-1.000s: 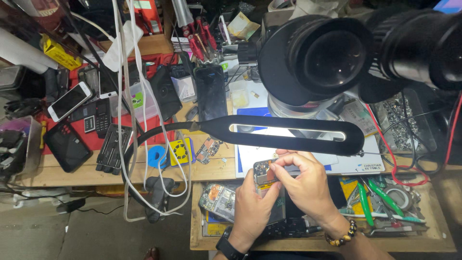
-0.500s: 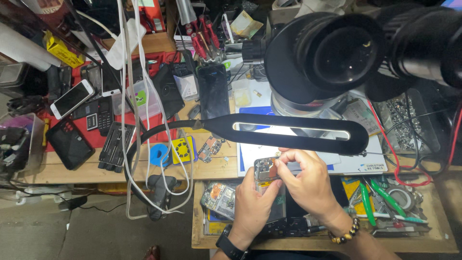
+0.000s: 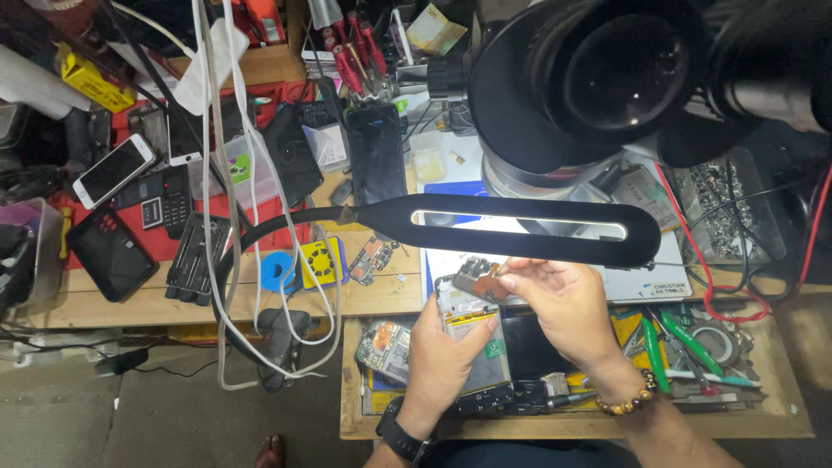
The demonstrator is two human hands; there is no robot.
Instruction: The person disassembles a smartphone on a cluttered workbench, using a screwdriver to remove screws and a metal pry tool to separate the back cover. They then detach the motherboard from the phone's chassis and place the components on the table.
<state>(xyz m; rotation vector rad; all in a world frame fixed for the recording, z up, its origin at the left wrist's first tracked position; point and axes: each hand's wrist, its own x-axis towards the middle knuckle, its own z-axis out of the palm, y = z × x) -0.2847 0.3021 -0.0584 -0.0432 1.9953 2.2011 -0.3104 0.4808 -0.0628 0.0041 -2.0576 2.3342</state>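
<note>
Head view: left hand [image 3: 446,347] grips an opened silver phone with exposed battery [image 3: 468,325]; right hand [image 3: 563,303] pinches its small circuit board [image 3: 478,277] under the black slotted lamp [image 3: 520,227].

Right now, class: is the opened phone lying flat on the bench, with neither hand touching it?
No: the left hand holds the opened phone up, while the right hand works at its top.

Left wrist [image 3: 403,433] wears a black watch; right wrist [image 3: 626,400] a brown beaded bracelet.
</note>
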